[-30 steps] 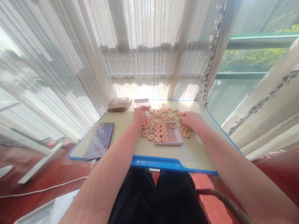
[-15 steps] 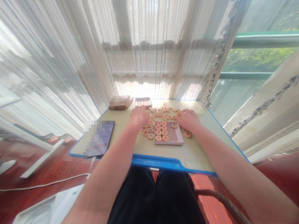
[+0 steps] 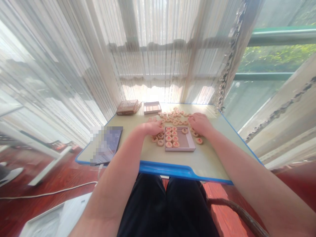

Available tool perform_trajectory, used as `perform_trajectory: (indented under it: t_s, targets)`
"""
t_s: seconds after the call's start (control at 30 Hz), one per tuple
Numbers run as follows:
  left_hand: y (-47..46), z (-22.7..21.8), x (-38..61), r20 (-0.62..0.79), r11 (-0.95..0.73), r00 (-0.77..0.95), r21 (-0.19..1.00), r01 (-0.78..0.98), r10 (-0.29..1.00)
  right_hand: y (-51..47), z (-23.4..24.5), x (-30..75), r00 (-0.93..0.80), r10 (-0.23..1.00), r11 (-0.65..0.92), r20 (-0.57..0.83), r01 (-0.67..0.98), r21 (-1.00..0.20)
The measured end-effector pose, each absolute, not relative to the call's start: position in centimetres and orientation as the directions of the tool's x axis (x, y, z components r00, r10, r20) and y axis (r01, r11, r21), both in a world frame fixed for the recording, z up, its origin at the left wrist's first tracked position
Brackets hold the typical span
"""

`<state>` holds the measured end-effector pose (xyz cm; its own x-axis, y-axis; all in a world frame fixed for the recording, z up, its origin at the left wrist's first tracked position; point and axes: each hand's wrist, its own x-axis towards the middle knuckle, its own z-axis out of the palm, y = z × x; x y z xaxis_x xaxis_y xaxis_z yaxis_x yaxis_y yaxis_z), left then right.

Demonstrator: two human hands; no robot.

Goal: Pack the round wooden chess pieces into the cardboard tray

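Observation:
My left hand (image 3: 153, 127) reaches in from the left over a group of xiangqi pieces, with fingertips touching or just above them; its fingers look apart, the far ones smeared. On the right, my right hand (image 3: 199, 123) rests at the edge of the loose pieces, fingers spread and bent downward; what lies under them is hidden. Between the hands stands a shallow box tray (image 3: 190, 148). Two columns of red-lettered pieces (image 3: 168, 139) fill its left side, and one dark-lettered piece (image 3: 184, 131) lies at its upper right. More loose pieces (image 3: 177, 123) spread behind the tray.
A second shallow tray (image 3: 152, 112) and a flat brown box (image 3: 127, 107) stand at the table's back left. A tablet (image 3: 111, 144) with a cable lies on the left. The blue-edged table (image 3: 168, 168) meets a sheer curtain (image 3: 158, 62) behind.
My left hand has moved right and nearer, turning its fingers toward the tray and over the left pieces. My right hand stays beside the pieces with its fingers slightly shifted.

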<state>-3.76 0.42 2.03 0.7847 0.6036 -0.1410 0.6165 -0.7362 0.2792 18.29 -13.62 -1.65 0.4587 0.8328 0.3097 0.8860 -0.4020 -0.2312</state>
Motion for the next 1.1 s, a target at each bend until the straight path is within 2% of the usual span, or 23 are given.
perform_trajectory:
  t_s: [0.1, 0.23, 0.33, 0.47, 0.67, 0.8, 0.87, 1.0, 1.1]
  targets:
    - [0.4, 2.4, -4.4, -0.279, -0.766, 0.797, 0.236, 0.598, 0.536, -13.9, -1.2, 18.2, 0.470, 0.814, -0.405, 0.341, 0.880, -0.247]
    - [1.0, 2.4, -4.9, -0.300, -0.797, 0.817, 0.223, 0.562, 0.492, -14.0, -0.8, 18.3, 0.501, 0.783, -0.429, 0.369, 0.864, -0.262]
    - [1.1, 2.3, -4.6, -0.292, -0.802, 0.823, 0.224, 0.554, 0.488, -13.9, -0.9, 18.2, 0.507, 0.793, -0.440, 0.337, 0.860, -0.258]
    - [1.0, 1.9, -4.1, -0.244, -0.797, 0.825, 0.228, 0.560, 0.510, -13.8, -1.0, 17.6, 0.486, 0.808, -0.420, 0.333, 0.871, -0.253]
    - [1.1, 2.0, -4.0, -0.109, -0.812, 0.865, 0.305, 0.497, 0.489, -14.1, -0.3, 16.1, 0.306, 0.858, -0.217, 0.413, 0.944, -0.248]
    - [0.4, 3.0, -4.4, 0.084, -0.793, 0.816, 0.309, 0.524, 0.572, -14.4, 0.1, 15.6, 0.340, 0.834, -0.258, 0.435, 0.936, -0.238]
    - [0.0, 3.4, -4.5, 0.128, -0.818, 0.829, 0.296, 0.492, 0.545, -14.4, 0.2, 15.4, 0.349, 0.833, -0.270, 0.430, 0.934, -0.234]
    - [-0.7, 3.8, -4.8, 0.025, -0.841, 0.884, 0.322, 0.435, 0.466, -14.3, 0.0, 15.6, 0.357, 0.834, -0.278, 0.421, 0.931, -0.238]
    - [-0.7, 3.9, -5.1, -0.040, -0.828, 0.873, 0.299, 0.474, 0.485, -14.3, -0.3, 16.3, 0.390, 0.821, -0.311, 0.416, 0.918, -0.247]
